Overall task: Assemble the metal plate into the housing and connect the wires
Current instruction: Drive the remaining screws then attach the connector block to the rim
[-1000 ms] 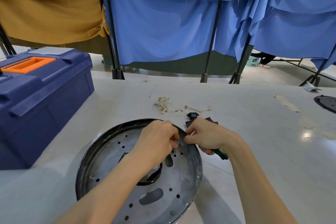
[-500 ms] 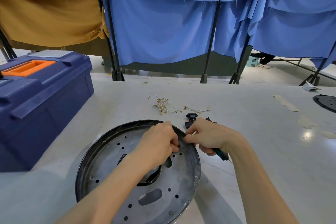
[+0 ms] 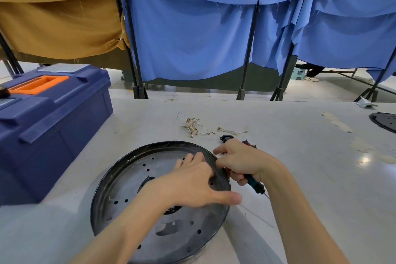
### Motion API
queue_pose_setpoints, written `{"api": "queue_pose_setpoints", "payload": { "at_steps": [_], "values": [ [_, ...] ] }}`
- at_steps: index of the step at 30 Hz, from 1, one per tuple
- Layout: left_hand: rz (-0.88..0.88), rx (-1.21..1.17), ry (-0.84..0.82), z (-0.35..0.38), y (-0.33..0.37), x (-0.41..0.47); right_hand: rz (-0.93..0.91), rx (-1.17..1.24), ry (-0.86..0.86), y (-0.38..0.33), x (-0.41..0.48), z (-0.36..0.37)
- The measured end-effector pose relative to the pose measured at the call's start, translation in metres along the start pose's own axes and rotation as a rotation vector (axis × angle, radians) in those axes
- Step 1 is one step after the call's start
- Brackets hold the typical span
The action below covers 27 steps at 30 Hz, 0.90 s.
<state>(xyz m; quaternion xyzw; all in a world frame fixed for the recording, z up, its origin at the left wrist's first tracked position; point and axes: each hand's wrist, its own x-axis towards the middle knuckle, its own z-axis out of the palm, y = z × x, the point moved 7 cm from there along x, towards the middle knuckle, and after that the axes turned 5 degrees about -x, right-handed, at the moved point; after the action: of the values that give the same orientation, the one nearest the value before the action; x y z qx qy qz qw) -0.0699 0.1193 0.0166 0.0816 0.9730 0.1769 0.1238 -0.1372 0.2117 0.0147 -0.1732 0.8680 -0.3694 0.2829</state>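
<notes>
- The pale worktop point(image 3: 300, 178) filled the lower half of the frame and carried everything for the job.
- A blue toolbox point(image 3: 53, 126) stood at the left edge. Its lid with the orange grip was closed, so its contents were hidden.
- The round black housing point(image 3: 95, 203) lay in the lower centre and served as a shallow tray.
- The perforated metal plate point(image 3: 128, 186) lay inside the housing and looked seated within the rim, though the far-right edge was covered by the hands.
- The left hand point(image 3: 192, 186) lay spread on the plate with its fingers straight, grasping nothing, and its thumb reached out over the lower-right rim.
- The right hand point(image 3: 244, 161) was at the housing's right rim. Its lower fingers were curled round a teal-handled tool point(image 3: 255, 184), while thumb and forefinger appeared to pinch something at the rim. What it was could not be told.
- The step probably called for steady downward pressure from the flat hand, so the plate would not shift or tip while the rim was worked.
- Loose wires point(image 3: 192, 125) with gold terminals lay beyond the housing, apart from it and not yet connected.
- A small black connector point(image 3: 225, 138) sat just beyond the right hand.
</notes>
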Motion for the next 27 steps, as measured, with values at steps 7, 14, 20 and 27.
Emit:
{"api": "queue_pose_setpoints", "payload": {
  "at_steps": [7,14,20,27],
  "values": [
    [0.01,0.109,0.061,0.002,0.005,-0.003,0.04,0.109,0.056,0.01,-0.008,-0.022],
    [0.003,0.11,0.021,-0.002,0.005,-0.002,0.12,-0.11,0.321,0.056,-0.006,-0.065],
    [-0.009,0.11,-0.038,-0.007,-0.003,-0.004,0.117,-0.29,0.327,0.056,0.015,-0.048],
    [-0.001,0.077,-0.115,-0.014,-0.021,-0.008,0.108,-0.413,0.406,0.049,0.025,-0.037]
  ]
}}
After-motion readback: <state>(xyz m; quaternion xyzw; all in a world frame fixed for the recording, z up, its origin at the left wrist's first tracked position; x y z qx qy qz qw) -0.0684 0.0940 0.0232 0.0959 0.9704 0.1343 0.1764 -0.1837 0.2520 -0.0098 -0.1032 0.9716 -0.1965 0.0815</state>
